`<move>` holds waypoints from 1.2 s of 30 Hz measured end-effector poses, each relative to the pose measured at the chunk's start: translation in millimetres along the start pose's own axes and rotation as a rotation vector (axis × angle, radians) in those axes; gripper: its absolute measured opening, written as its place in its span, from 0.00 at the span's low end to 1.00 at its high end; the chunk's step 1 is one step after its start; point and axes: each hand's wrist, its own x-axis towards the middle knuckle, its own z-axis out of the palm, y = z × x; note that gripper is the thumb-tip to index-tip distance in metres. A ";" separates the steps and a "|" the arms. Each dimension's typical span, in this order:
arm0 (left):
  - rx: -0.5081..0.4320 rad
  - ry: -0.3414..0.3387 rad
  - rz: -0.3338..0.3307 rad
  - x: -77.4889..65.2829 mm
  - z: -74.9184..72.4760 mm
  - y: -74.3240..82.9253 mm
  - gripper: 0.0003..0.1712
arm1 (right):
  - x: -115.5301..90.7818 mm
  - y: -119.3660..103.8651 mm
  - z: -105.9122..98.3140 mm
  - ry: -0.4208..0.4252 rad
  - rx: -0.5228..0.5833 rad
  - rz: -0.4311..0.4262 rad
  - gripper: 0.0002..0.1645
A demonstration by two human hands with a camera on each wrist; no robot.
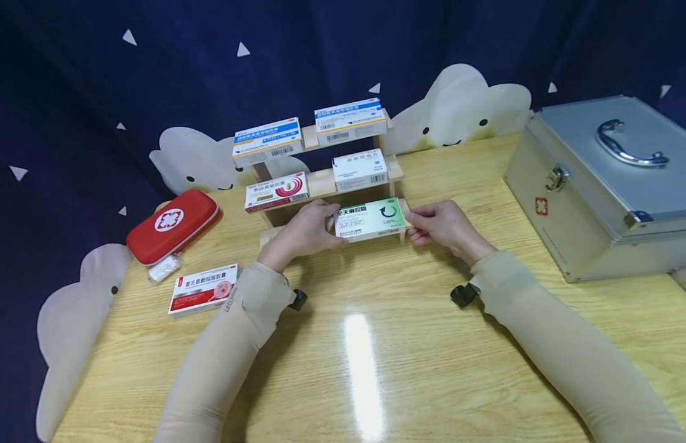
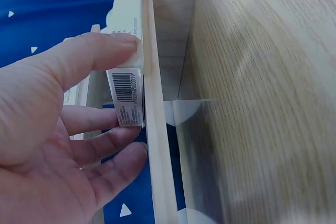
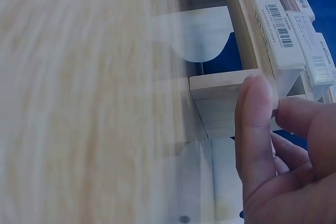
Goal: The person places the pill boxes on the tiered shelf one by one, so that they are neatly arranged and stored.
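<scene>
A green-and-white medicine box (image 1: 369, 219) lies on the lowest step of a three-tier wooden shelf (image 1: 319, 181). My left hand (image 1: 306, 231) holds the box at its left end; in the left wrist view the thumb (image 2: 100, 53) presses the box's front side and the other fingers are behind it. At the right end of that same step is my right hand (image 1: 445, 229), pinching the corner of the board (image 3: 252, 40) between thumb and finger. A white box (image 1: 360, 170) and a red-and-white box (image 1: 277, 192) sit one tier up.
Two blue-and-white boxes (image 1: 350, 120) occupy the top tier. On the left lie a red first-aid case (image 1: 173, 226), a small white packet (image 1: 164, 268) and another red-and-white medicine box (image 1: 204, 289). A silver metal case (image 1: 608, 184) stands at the right. Behind hangs a dark blue curtain (image 1: 298, 55).
</scene>
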 end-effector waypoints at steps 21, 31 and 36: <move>-0.035 -0.004 -0.112 -24.0 -3.9 0.2 0.55 | -2.0 0.0 -2.0 -0.006 0.001 0.001 0.27; -0.015 0.023 0.004 -109.0 -35.8 -32.1 0.38 | -3.3 -3.2 -0.5 -0.011 -0.005 0.003 0.27; -0.009 0.057 -0.045 -150.9 -50.1 -76.4 0.30 | -3.2 -3.7 -0.1 -0.011 0.008 0.007 0.29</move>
